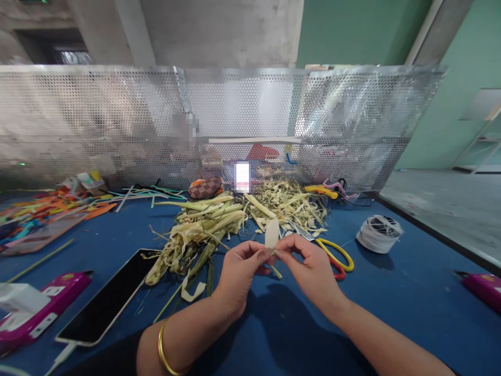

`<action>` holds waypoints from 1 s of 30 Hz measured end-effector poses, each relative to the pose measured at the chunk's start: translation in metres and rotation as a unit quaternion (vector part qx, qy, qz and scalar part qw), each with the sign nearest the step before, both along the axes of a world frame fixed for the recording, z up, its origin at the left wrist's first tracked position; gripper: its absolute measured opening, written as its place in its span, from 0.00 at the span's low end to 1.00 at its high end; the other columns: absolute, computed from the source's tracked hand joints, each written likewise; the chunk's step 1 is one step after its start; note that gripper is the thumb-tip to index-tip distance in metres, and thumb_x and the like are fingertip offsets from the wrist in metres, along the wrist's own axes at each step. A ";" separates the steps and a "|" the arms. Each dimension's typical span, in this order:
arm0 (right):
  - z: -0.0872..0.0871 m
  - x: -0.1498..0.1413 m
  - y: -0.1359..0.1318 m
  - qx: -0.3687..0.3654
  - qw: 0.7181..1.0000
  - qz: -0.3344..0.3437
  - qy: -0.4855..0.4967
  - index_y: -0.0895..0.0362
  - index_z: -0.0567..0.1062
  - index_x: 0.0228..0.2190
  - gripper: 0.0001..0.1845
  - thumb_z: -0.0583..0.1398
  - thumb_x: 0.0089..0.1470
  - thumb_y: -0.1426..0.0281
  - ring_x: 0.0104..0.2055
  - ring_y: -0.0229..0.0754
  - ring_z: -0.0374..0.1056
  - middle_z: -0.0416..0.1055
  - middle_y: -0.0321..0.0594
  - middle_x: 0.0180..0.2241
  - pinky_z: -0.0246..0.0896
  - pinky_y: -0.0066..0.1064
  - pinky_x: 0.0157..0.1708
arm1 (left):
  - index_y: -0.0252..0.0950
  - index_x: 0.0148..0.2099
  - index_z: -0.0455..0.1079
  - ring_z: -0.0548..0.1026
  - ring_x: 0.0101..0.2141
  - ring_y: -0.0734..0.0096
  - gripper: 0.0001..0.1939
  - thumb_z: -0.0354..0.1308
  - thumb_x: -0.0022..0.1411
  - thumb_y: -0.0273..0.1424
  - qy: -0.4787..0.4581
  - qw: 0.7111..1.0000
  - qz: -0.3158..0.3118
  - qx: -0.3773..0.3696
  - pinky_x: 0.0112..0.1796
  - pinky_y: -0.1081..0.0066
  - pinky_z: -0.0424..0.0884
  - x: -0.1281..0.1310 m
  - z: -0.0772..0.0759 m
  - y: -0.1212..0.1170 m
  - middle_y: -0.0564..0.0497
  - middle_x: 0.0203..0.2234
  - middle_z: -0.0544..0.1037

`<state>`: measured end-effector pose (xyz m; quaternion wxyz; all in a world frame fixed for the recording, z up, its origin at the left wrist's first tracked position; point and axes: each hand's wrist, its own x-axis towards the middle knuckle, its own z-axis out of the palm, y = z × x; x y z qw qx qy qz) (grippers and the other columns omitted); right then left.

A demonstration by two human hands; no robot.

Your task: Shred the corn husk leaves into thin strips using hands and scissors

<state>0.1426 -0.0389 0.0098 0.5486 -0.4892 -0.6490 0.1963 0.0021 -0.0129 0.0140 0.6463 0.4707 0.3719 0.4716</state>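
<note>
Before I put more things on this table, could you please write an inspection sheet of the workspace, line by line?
Surface: blue table, scattered with scraps.
Job's things: pale leaf-shaped piece, husk bundle, shredded husk heap, partly hidden scissors, white thread spool.
Clutter: phone, checked pouch, coloured strips, left magenta device, right magenta device.
Left hand: pinches the piece's lower end.
Right hand: pinches at the same end, beside the left fingertips.
Cables: white cable plugged into the phone, running toward the lower left.
Surroundings: perforated metal screen behind the table, green wall at right.
</note>
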 end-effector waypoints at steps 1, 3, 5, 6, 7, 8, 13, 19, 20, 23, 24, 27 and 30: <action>0.001 -0.001 0.000 -0.013 1.000 -0.001 0.013 0.55 0.71 0.25 0.05 0.58 0.52 0.70 0.29 0.40 0.67 0.72 0.37 0.25 0.62 0.30 0.31 | 0.32 0.26 0.72 0.72 0.26 0.74 0.09 0.65 0.47 0.33 0.003 1.000 0.005 0.005 0.28 0.77 0.68 0.000 -0.001 -0.001 0.50 0.21 0.75; 0.002 -0.002 -0.001 -0.032 0.999 -0.006 0.032 0.55 0.71 0.25 0.05 0.58 0.51 0.70 0.29 0.40 0.67 0.72 0.36 0.24 0.62 0.30 0.30 | 0.32 0.26 0.72 0.72 0.26 0.75 0.10 0.65 0.47 0.34 0.007 1.000 0.014 0.015 0.29 0.76 0.69 0.001 -0.002 -0.002 0.50 0.21 0.76; 0.002 -0.001 0.000 -0.043 0.998 -0.014 0.042 0.56 0.71 0.24 0.04 0.58 0.49 0.70 0.28 0.39 0.66 0.72 0.35 0.23 0.62 0.29 0.29 | 0.31 0.26 0.73 0.71 0.25 0.75 0.10 0.65 0.47 0.34 0.007 1.000 0.020 0.021 0.30 0.76 0.69 0.002 -0.002 -0.002 0.51 0.21 0.76; 0.002 -0.001 0.000 -0.047 0.998 -0.017 0.044 0.56 0.71 0.24 0.04 0.58 0.49 0.70 0.27 0.39 0.66 0.71 0.35 0.23 0.62 0.29 0.29 | 0.31 0.26 0.73 0.71 0.24 0.76 0.10 0.65 0.47 0.34 0.007 0.999 0.021 0.024 0.30 0.75 0.69 0.002 -0.003 -0.002 0.51 0.20 0.76; 0.001 0.000 0.001 -0.049 0.998 -0.020 0.044 0.56 0.71 0.24 0.04 0.58 0.49 0.70 0.27 0.39 0.66 0.71 0.35 0.23 0.61 0.29 0.29 | 0.31 0.27 0.73 0.71 0.24 0.76 0.10 0.66 0.46 0.34 0.008 0.999 0.022 0.026 0.31 0.75 0.69 0.003 -0.003 -0.002 0.51 0.20 0.76; 0.001 0.001 0.001 -0.050 0.998 -0.023 0.043 0.56 0.71 0.24 0.04 0.58 0.48 0.70 0.27 0.38 0.66 0.71 0.35 0.23 0.61 0.29 0.29 | 0.31 0.27 0.73 0.71 0.24 0.76 0.10 0.66 0.46 0.34 0.012 0.999 0.024 0.029 0.31 0.75 0.69 0.003 -0.003 -0.002 0.51 0.21 0.76; -0.001 0.000 0.002 -0.053 0.997 -0.023 0.042 0.56 0.71 0.24 0.03 0.59 0.48 0.70 0.27 0.38 0.65 0.70 0.34 0.23 0.61 0.29 0.28 | 0.31 0.27 0.73 0.70 0.23 0.77 0.10 0.67 0.44 0.33 0.042 0.997 0.030 0.050 0.28 0.77 0.67 0.002 -0.003 0.000 0.53 0.19 0.75; 0.001 -0.002 0.003 -0.083 0.986 0.046 0.135 0.55 0.69 0.26 0.04 0.60 0.48 0.69 0.26 0.38 0.67 0.69 0.32 0.22 0.63 0.29 0.29 | 0.31 0.26 0.71 0.69 0.20 0.78 0.11 0.64 0.48 0.35 0.059 0.997 0.033 0.048 0.26 0.77 0.67 0.001 0.000 0.003 0.53 0.17 0.74; 0.001 -0.001 0.003 -0.081 0.986 0.053 0.138 0.55 0.70 0.26 0.04 0.60 0.48 0.69 0.26 0.38 0.67 0.69 0.32 0.23 0.63 0.29 0.29 | 0.31 0.26 0.71 0.69 0.20 0.78 0.11 0.64 0.48 0.35 0.057 0.997 0.030 0.041 0.26 0.77 0.67 0.002 0.000 0.004 0.53 0.17 0.74; 0.001 0.002 0.004 -0.047 0.993 0.050 0.101 0.55 0.72 0.26 0.03 0.60 0.50 0.69 0.27 0.38 0.67 0.70 0.34 0.24 0.63 0.29 0.30 | 0.32 0.24 0.70 0.68 0.19 0.79 0.12 0.64 0.48 0.36 0.036 0.999 0.014 0.004 0.25 0.77 0.66 0.002 0.002 0.003 0.53 0.16 0.73; 0.002 0.002 0.004 -0.033 0.995 0.045 0.078 0.55 0.73 0.26 0.03 0.60 0.50 0.70 0.28 0.38 0.67 0.71 0.34 0.25 0.63 0.29 0.31 | 0.32 0.24 0.70 0.68 0.19 0.79 0.12 0.64 0.47 0.36 0.027 1.000 0.008 -0.009 0.24 0.77 0.66 0.002 0.003 0.003 0.53 0.16 0.73; 0.001 0.004 0.004 0.005 0.999 0.032 0.016 0.54 0.74 0.27 0.02 0.61 0.51 0.71 0.31 0.39 0.67 0.72 0.36 0.27 0.62 0.29 0.33 | 0.32 0.23 0.68 0.68 0.19 0.79 0.13 0.64 0.47 0.37 0.008 0.999 -0.005 -0.034 0.23 0.78 0.66 0.001 0.004 0.002 0.53 0.17 0.72; -0.001 0.004 0.004 0.029 0.999 0.015 -0.013 0.54 0.74 0.27 0.03 0.60 0.52 0.71 0.32 0.40 0.67 0.73 0.36 0.28 0.62 0.30 0.34 | 0.32 0.23 0.68 0.68 0.20 0.79 0.13 0.64 0.48 0.37 0.006 0.999 -0.014 -0.041 0.23 0.79 0.66 0.000 0.004 0.001 0.53 0.18 0.72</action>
